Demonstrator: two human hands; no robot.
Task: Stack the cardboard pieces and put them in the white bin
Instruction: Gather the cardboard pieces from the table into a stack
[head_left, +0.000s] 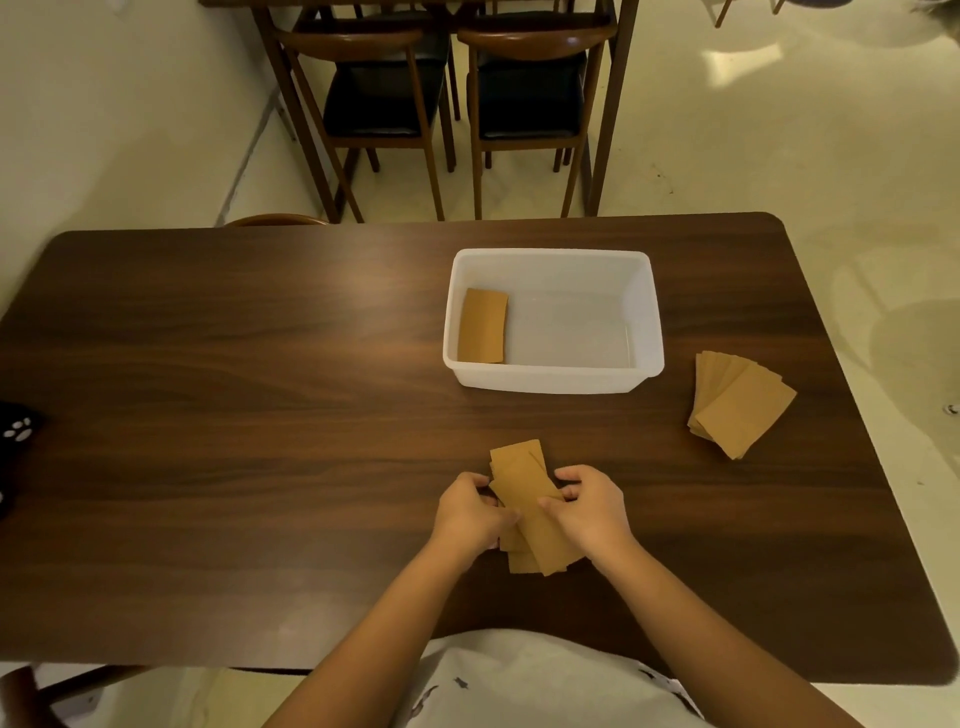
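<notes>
Gripping a loose sheaf of cardboard pieces (524, 488) from both sides, the left hand (470, 512) and right hand (589, 512) hold it just above the table (260, 415). Another fanned pile (737, 402) lies right of the white bin (652, 322), which holds one piece (483, 326).

We have one head view, looking forward and steeply down at the near desk (260, 415), chairs (382, 98) beyond.
</notes>
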